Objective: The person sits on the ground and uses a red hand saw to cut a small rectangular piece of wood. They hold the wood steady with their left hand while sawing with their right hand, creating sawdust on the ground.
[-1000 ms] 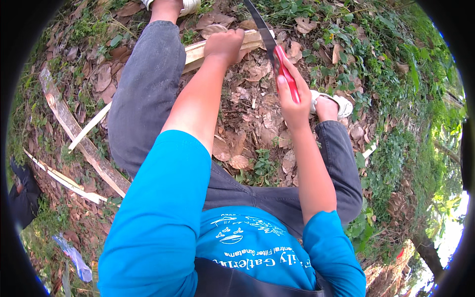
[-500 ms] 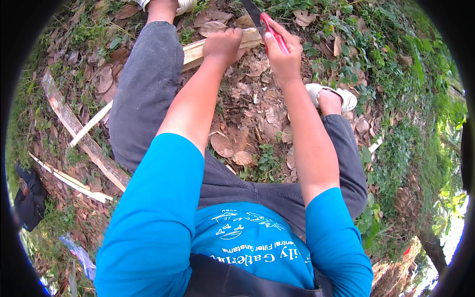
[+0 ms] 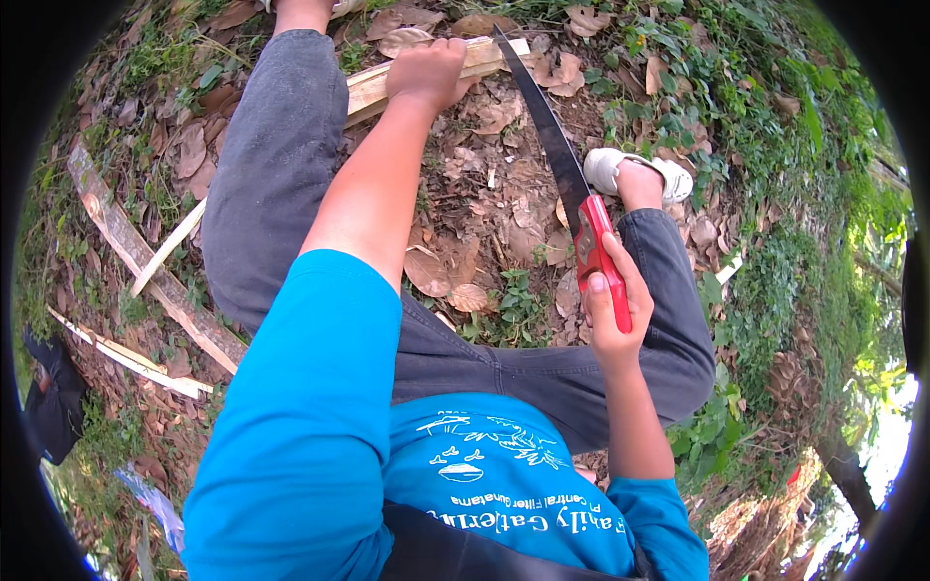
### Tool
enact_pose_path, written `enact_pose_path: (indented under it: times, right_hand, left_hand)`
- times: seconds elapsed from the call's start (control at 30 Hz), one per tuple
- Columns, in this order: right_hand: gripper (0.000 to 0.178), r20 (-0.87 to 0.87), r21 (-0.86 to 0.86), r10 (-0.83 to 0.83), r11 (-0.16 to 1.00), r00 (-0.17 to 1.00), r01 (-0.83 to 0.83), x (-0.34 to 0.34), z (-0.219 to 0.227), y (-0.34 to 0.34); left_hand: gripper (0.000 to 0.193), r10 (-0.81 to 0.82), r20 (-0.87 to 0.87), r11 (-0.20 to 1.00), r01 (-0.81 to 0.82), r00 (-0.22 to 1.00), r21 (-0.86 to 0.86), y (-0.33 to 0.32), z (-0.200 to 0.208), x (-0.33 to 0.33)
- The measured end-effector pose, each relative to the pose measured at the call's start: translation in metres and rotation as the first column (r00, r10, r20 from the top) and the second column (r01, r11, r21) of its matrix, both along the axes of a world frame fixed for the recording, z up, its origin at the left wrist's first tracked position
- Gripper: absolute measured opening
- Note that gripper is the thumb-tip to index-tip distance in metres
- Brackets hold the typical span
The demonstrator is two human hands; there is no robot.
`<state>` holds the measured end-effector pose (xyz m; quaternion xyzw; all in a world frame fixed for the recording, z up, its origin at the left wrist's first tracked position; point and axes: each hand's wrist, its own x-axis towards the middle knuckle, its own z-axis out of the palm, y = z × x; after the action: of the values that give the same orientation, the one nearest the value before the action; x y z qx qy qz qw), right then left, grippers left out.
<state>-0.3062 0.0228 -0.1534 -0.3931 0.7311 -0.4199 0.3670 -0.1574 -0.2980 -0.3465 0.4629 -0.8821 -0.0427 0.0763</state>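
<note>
My left hand (image 3: pixel 427 73) is wrapped round a pale length of wood (image 3: pixel 371 89) at the top centre, just beyond my bent left knee. The wood looks like split pieces lying side by side, and its right end sticks out past my fist. My right hand (image 3: pixel 613 295) grips the red handle of a hand saw (image 3: pixel 559 145), close to my right thigh. From there the dark blade slants up and left, its tip at the wood's right end. Whether the teeth touch the wood I cannot tell.
Dry leaves and green plants (image 3: pixel 765 281) cover the ground. To the left lie a long bark-covered strip (image 3: pixel 136 237), a pale stick (image 3: pixel 172 244) across it and split slats (image 3: pixel 131 356). A dark bundle (image 3: pixel 56 397) and a plastic bag (image 3: pixel 150 504) sit at the far left.
My right hand has drawn the saw back toward my body, so the blade's tip is now by the wood's end. My left hand keeps its hold on the wood.
</note>
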Motion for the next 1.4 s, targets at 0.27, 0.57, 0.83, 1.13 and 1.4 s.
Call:
enact_pose_path:
  times: [0.27, 0.57, 0.83, 1.13, 1.4]
  right_hand:
    - [0.039, -0.094, -0.069, 0.084, 0.993, 0.992, -0.091, 0.024, 0.022, -0.071]
    - [0.048, 0.191, -0.119, -0.092, 0.986, 0.977, 0.116, -0.022, 0.041, -0.025]
    - [0.051, 0.143, -0.567, 0.055, 0.823, 0.988, 0.037, -0.025, 0.087, -0.041]
    - [0.038, 0.227, -0.364, -0.012, 0.926, 0.974, 0.096, 0.002, -0.063, -0.163]
    - [0.037, 0.208, -0.253, 0.013, 0.967, 0.978, 0.041, -0.001, -0.083, -0.166]
  left_hand:
    - [0.054, 0.128, -0.019, 0.991, -0.128, 0.992, 0.027, -0.031, 0.004, -0.006]
    - [0.053, -0.030, 0.001, 0.999, 0.030, 1.000, -0.027, 0.001, -0.005, -0.001]
    - [0.056, -0.003, 0.016, 1.000, 0.003, 1.000, -0.012, -0.005, -0.007, -0.002]
    - [0.054, -0.025, -0.062, 0.999, 0.022, 0.998, -0.039, -0.004, -0.008, -0.003]
    - [0.054, -0.029, -0.054, 0.999, 0.028, 0.998, -0.018, -0.004, -0.009, -0.002]
